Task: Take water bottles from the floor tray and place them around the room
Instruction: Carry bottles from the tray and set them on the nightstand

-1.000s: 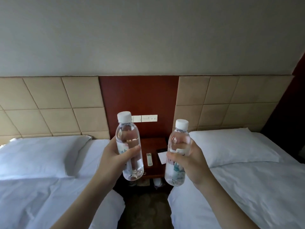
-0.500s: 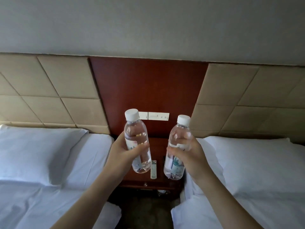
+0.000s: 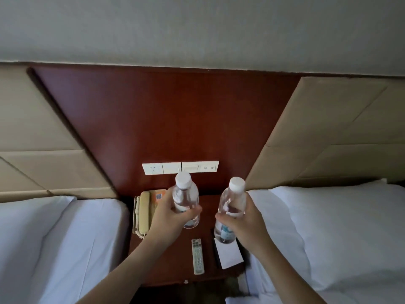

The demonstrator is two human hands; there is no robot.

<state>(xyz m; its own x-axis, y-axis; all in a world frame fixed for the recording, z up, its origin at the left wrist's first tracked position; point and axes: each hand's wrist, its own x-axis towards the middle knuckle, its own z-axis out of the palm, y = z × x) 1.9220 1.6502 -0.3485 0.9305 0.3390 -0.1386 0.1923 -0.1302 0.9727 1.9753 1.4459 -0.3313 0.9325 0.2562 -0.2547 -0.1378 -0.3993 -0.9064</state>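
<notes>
I hold two clear water bottles with white caps above a dark wooden nightstand (image 3: 173,255) between two beds. My left hand (image 3: 169,218) is wrapped around the left bottle (image 3: 186,198), which stands nearly upright over the back of the nightstand. My right hand (image 3: 243,222) grips the right bottle (image 3: 231,207), tilted slightly with its cap to the right; its base hangs just over a white card. The floor tray is out of view.
On the nightstand lie a beige telephone (image 3: 143,213) at the left, a remote control (image 3: 198,256) in the middle and a white card (image 3: 229,254) at the right. White-sheeted beds (image 3: 54,249) flank it, a pillow (image 3: 341,233) on the right. Wall sockets (image 3: 180,167) sit behind.
I have come closer to the nightstand and look down on it more steeply. Both bottles have moved forward over its top; the telephone has come into view.
</notes>
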